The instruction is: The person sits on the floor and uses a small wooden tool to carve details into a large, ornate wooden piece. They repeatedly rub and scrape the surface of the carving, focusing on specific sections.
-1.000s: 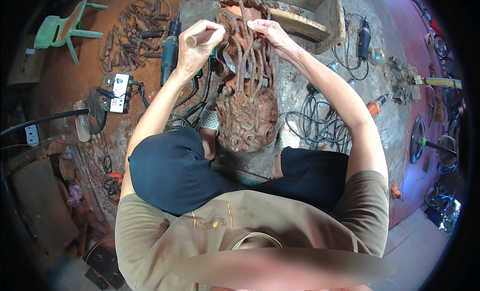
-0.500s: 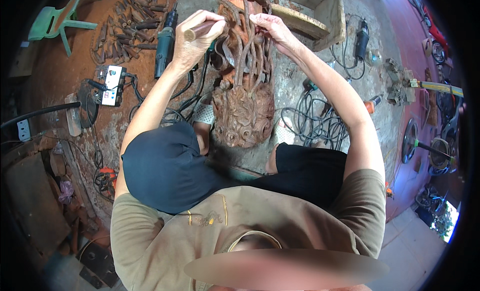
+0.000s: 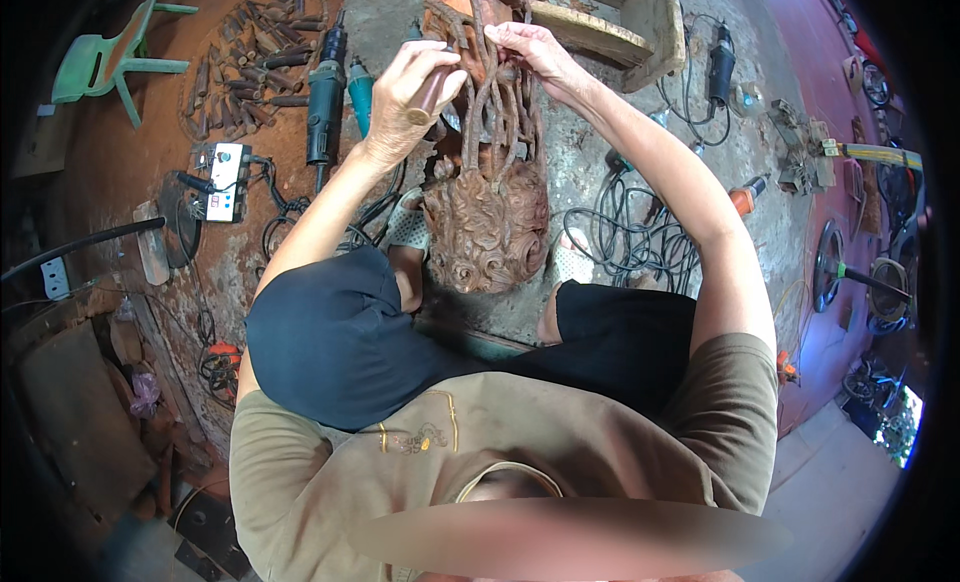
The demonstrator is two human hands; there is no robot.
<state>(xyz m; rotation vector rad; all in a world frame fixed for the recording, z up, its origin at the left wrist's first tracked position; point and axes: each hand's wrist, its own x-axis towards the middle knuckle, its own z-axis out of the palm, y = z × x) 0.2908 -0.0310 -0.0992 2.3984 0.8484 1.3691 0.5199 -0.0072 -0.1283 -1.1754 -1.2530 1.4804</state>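
A reddish-brown wood carving (image 3: 487, 227) stretches away from me between my feet, with scrolled swirls at its near end and long, vine-like strands beyond. My left hand (image 3: 410, 90) is closed around the wooden handle (image 3: 430, 94) of what looks like a carving chisel. The handle's butt points back toward me, and the blade is hidden behind my fingers. At the strands on the carving's far part, my right hand (image 3: 537, 52) is closed in a pinch. Whatever lies between its thumb and fingers is too small to make out.
Several wooden-handled tools (image 3: 255, 62) lie in a pile at the far left, beside a green plastic chair (image 3: 110, 57). A power tool (image 3: 325, 107) and a white power strip (image 3: 228, 182) are nearer. Tangled cables (image 3: 640, 237) and a wooden frame (image 3: 655, 37) are on the right.
My left hand has shifted slightly right and nearer, and the handle has swung so its butt points more toward me. My right hand has moved slightly left along the strands.
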